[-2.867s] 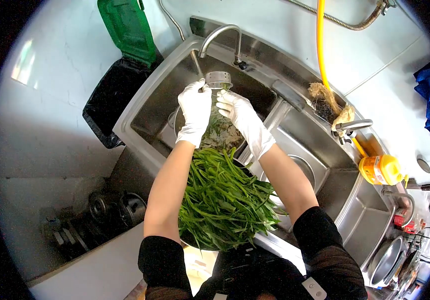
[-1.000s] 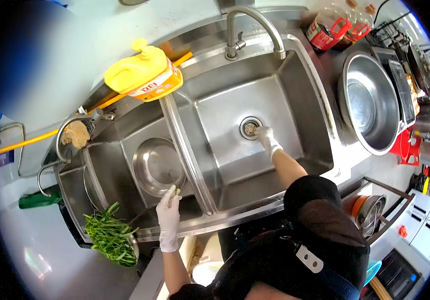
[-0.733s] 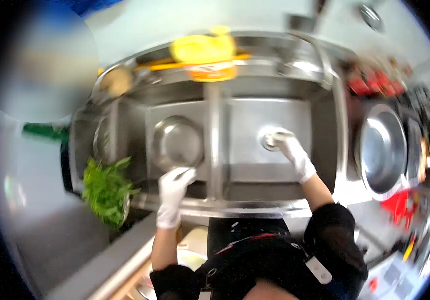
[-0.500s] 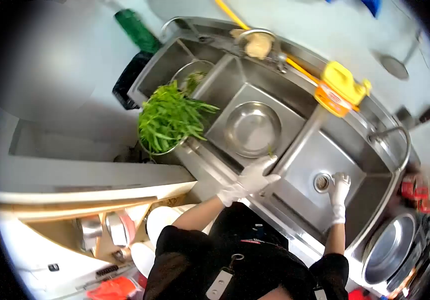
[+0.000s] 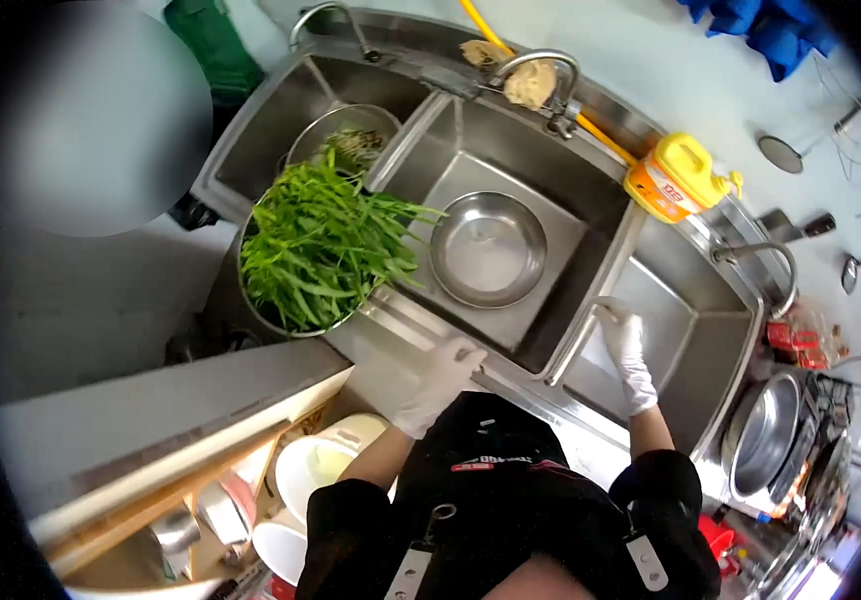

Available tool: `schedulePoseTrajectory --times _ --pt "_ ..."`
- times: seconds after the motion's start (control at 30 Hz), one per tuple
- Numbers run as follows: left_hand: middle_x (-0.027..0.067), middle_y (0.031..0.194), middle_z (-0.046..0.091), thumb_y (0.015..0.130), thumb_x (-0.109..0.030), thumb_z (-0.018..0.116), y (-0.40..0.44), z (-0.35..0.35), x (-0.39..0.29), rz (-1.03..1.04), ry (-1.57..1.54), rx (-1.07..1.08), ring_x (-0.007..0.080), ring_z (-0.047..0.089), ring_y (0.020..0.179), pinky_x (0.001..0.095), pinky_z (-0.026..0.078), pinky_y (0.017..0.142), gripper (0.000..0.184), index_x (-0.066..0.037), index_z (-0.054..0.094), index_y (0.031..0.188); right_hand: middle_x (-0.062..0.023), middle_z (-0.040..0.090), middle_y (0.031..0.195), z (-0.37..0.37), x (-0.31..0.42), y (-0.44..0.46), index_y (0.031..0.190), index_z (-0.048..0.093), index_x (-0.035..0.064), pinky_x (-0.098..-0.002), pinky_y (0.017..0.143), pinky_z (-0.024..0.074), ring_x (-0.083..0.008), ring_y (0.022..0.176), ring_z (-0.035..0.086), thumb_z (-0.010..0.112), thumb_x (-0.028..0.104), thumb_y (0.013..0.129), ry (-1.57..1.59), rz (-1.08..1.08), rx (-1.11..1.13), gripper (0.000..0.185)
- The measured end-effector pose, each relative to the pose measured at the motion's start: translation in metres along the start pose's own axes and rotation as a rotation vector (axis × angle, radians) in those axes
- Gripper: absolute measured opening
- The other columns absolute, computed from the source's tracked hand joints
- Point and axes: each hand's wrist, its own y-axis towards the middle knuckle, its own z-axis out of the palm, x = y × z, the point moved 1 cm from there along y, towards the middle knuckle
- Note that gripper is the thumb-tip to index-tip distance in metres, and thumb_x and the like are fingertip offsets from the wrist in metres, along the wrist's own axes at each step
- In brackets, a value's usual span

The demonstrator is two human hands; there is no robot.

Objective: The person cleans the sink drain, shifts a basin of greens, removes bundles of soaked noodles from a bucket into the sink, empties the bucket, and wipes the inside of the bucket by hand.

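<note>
My left hand (image 5: 443, 378), in a white glove, is at the front rim of the sink with its fingers curled closed. What they hold, if anything, is hidden. Also gloved, my right hand (image 5: 623, 335) is beside the divider (image 5: 580, 345) between the middle and right basins, its fingers bent together; I cannot make out anything in them. A round metal bowl (image 5: 488, 250) lies in the middle basin (image 5: 562, 225). Left of it, a big heap of leafy greens (image 5: 325, 240) fills a metal container. Behind the greens, a strainer-like bowl (image 5: 345, 125) holds some plant scraps.
A yellow jug (image 5: 678, 178) stands on the back ledge near a yellow hose (image 5: 605, 135) and a tan cloth (image 5: 530, 85). Curved faucets (image 5: 550, 60) reach over the basins. A large metal basin (image 5: 765, 435) is at the right; white buckets (image 5: 310, 475) are low at the left.
My left hand has moved left and towards me, its spread fingers now curled. My right hand has left the drain area for the divider. The whole view has shifted.
</note>
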Motion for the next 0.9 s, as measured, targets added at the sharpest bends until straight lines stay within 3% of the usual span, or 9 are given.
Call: schedulePoseTrajectory --times 0.2,0.27,0.43,0.53,0.6,0.67,0.8,0.87,0.9 --pt "0.0055 0.071 0.059 0.077 -0.009 0.058 0.024 -0.021 0.019 0.297 0.054 0.044 0.0148 0.055 0.067 0.0283 0.044 0.063 0.006 -0.004 0.059 0.080 -0.0185 0.060 0.077 0.032 0.021 -0.028 0.085 0.057 0.0005 -0.0368 0.065 0.0458 -0.0344 0.073 0.060 0.065 0.015 0.075 -0.146 -0.004 -0.051 0.019" --pt "0.0040 0.070 0.058 0.076 -0.010 0.057 0.031 -0.020 0.022 0.267 0.084 0.068 0.0142 0.053 0.065 0.0285 0.043 0.061 0.007 -0.004 0.058 0.077 -0.0163 0.056 0.071 0.038 0.011 -0.040 0.081 0.054 -0.0017 -0.0346 0.065 0.0427 -0.0267 0.068 0.056 0.064 0.015 0.076 -0.069 0.062 -0.008 0.020" --pt "0.0043 0.074 0.059 0.080 -0.020 0.062 0.016 -0.018 -0.001 0.177 0.026 0.077 0.0117 0.054 0.070 0.0273 0.044 0.066 0.020 -0.001 0.059 0.081 -0.0140 0.053 0.064 0.034 0.010 -0.043 0.073 0.054 0.0005 -0.0361 0.061 0.0422 -0.0252 0.062 0.053 0.063 0.017 0.077 -0.107 0.010 0.088 0.020" --pt "0.0066 0.075 0.061 0.081 -0.024 0.061 -0.008 -0.017 -0.002 0.152 0.099 -0.018 0.0147 0.056 0.070 0.0283 0.044 0.067 0.023 -0.001 0.060 0.085 -0.0146 0.056 0.066 0.032 0.019 -0.035 0.078 0.056 0.0002 -0.0358 0.063 0.0438 -0.0262 0.064 0.056 0.063 0.017 0.077 -0.141 -0.122 0.075 0.018" --pt "0.0089 0.076 0.061 0.081 -0.025 0.061 -0.036 -0.018 0.001 0.153 0.250 -0.125 0.0170 0.057 0.071 0.0287 0.045 0.068 0.024 -0.002 0.062 0.089 -0.0186 0.060 0.079 0.022 0.025 -0.021 0.082 0.059 -0.0006 -0.0357 0.070 0.0460 -0.0323 0.076 0.059 0.062 0.010 0.079 -0.132 -0.244 0.203 0.012" --pt "0.0109 0.079 0.062 0.081 -0.025 0.061 -0.060 -0.009 0.036 0.149 0.151 -0.234 0.0188 0.058 0.072 0.0290 0.045 0.069 0.022 -0.004 0.062 0.090 -0.0184 0.061 0.084 0.003 0.045 -0.010 0.085 0.059 -0.0016 -0.0337 0.072 0.0461 -0.0302 0.078 0.060 0.058 0.009 0.081 -0.152 -0.455 0.274 0.011" --pt "0.0129 0.080 0.063 0.081 -0.024 0.061 -0.123 0.021 0.107 0.160 0.096 -0.546 0.0198 0.059 0.073 0.0296 0.045 0.070 0.022 -0.005 0.063 0.092 -0.0129 0.064 0.087 -0.045 0.090 -0.013 0.091 0.061 -0.0017 -0.0300 0.075 0.0449 -0.0209 0.082 0.060 0.053 0.011 0.085 0.002 -0.457 0.474 0.016" --pt "0.0139 0.077 0.061 0.081 -0.024 0.062 -0.173 0.034 0.107 -0.056 -0.011 -0.560 0.0199 0.059 0.073 0.0301 0.045 0.070 0.024 -0.003 0.063 0.092 -0.0114 0.063 0.086 -0.068 0.115 -0.028 0.092 0.060 -0.0022 -0.0297 0.075 0.0447 -0.0194 0.079 0.058 0.055 0.015 0.084 0.186 -0.299 0.606 0.020" --pt "0.0143 0.076 0.061 0.081 -0.024 0.062 -0.193 0.043 0.121 -0.120 -0.054 -0.587 0.0203 0.059 0.073 0.0304 0.045 0.071 0.024 -0.003 0.063 0.093 -0.0112 0.062 0.085 -0.064 0.099 -0.031 0.094 0.060 -0.0018 -0.0304 0.074 0.0452 -0.0190 0.078 0.057 0.056 0.018 0.084 0.669 -0.098 0.646 0.022"
